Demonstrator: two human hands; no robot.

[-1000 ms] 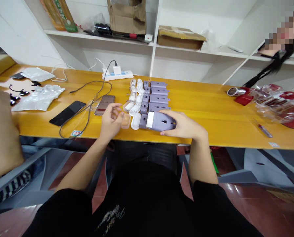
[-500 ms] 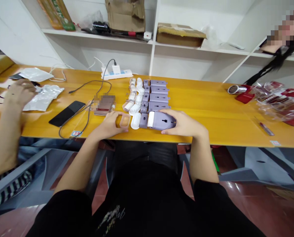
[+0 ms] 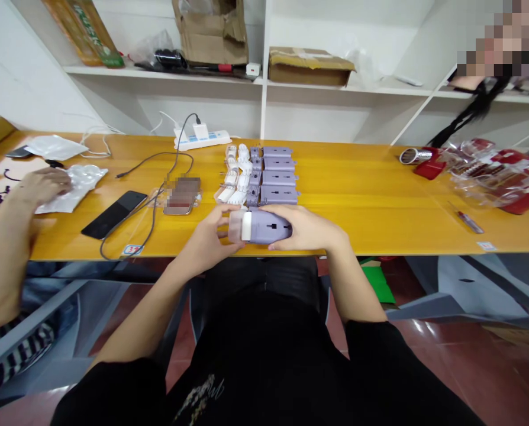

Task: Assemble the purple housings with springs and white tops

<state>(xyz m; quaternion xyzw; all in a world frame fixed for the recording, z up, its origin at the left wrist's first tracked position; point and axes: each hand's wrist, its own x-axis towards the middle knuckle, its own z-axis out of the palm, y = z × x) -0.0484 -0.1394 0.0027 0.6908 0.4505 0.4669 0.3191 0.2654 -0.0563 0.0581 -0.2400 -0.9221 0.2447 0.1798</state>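
My right hand (image 3: 306, 228) is closed around the rounded end of a purple handheld device (image 3: 264, 226), which has a white head (image 3: 247, 226) on its left end. With its thumb and fingers, my left hand (image 3: 207, 239) grips a clear plastic cap (image 3: 235, 226) at that white head. The cap meets or covers the head's edge; how firmly it sits cannot be seen. Just behind them stand rows of similar parts: clear caps (image 3: 230, 177), white ribbed pieces (image 3: 244, 177), small purple blocks (image 3: 255, 177) and larger purple housings (image 3: 278, 177).
Left of me lie a brown phone-like item (image 3: 182, 196), a black phone (image 3: 114, 214) and a cable. Another person's hand (image 3: 47, 186) rests by a plastic bag (image 3: 80, 183). A power strip (image 3: 202, 140) is behind; red and clear packages (image 3: 486, 171) are at right.
My right hand has moved the purple device left and slightly toward me. My left hand has brought the clear cap against its white head. The view has shifted slightly.
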